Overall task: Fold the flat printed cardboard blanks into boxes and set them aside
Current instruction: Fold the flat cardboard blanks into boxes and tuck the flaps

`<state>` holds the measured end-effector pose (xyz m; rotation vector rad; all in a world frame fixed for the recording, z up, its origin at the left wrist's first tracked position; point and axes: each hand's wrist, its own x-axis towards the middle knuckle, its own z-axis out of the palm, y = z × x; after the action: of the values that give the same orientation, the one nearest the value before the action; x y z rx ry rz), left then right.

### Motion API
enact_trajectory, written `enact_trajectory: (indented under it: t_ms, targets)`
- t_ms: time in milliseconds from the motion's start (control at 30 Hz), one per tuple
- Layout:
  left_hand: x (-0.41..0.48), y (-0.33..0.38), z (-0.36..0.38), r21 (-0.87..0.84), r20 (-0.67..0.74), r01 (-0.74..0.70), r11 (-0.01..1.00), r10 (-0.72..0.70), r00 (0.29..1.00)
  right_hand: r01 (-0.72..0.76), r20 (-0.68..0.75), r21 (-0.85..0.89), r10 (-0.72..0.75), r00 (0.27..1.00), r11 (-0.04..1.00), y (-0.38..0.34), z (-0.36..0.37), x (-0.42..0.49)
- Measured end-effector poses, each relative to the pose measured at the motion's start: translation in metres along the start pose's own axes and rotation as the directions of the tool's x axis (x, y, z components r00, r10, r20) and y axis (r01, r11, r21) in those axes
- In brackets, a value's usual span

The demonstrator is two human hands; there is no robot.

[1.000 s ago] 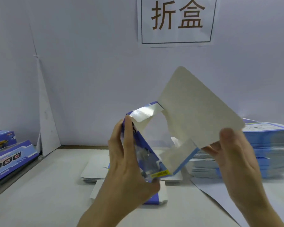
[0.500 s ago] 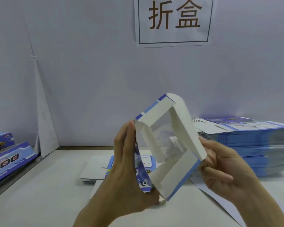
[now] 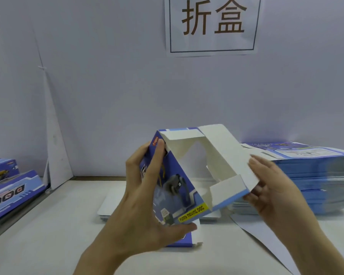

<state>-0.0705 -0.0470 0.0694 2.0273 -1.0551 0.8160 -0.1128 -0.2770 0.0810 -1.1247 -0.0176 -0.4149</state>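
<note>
The half-folded box (image 3: 179, 187) is held up between both hands, white inside facing the camera. The left hand (image 3: 145, 205) grips the blue printed panel, fingers over its top edge and thumb at the bottom corner. The right hand (image 3: 274, 191) pinches the big white flap. A stack of flat blanks (image 3: 310, 175) sits just past the right hand. Finished boxes (image 3: 12, 189) lie well off to the left of the left hand, on the table (image 3: 48, 245).

We saw soft, even, cool light, bluish on the wall (image 3: 107, 86). Shadows on the desk (image 3: 48, 235) were faint and soft-edged. The stack (image 3: 316, 175) at right was smeared by blur, and lines near the edges bowed slightly.
</note>
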Motion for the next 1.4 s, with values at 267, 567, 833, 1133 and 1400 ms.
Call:
enact_trajectory:
  t_ms: [267,567,833,1133,1400]
  targets:
    - [-0.003,0.0,-0.013,0.079,-0.022,-0.052,0.996,0.053,0.998,0.371,-0.058,-0.175,-0.385,0.921,0.912,-0.012,-0.003,-0.004]
    - [-0.002,0.012,-0.005,0.154,0.008,-0.054,0.987,0.053,0.999,0.577,-0.111,-0.396,-0.661,0.742,0.714,-0.002,-0.002,-0.005]
    - [0.002,0.002,-0.004,0.421,0.054,-0.167,0.891,0.16,0.986,0.38,0.116,-0.097,-0.369,0.922,0.92,-0.006,0.002,-0.004]
    - [0.0,0.0,-0.002,0.425,0.093,-0.174,0.888,0.148,0.985,0.313,0.149,-0.342,-0.277,0.949,0.886,0.004,0.002,-0.001]
    - [-0.002,0.0,0.003,0.445,0.12,-0.153,0.882,0.111,0.987,0.345,0.132,-0.339,-0.319,0.938,0.875,0.012,0.013,-0.006]
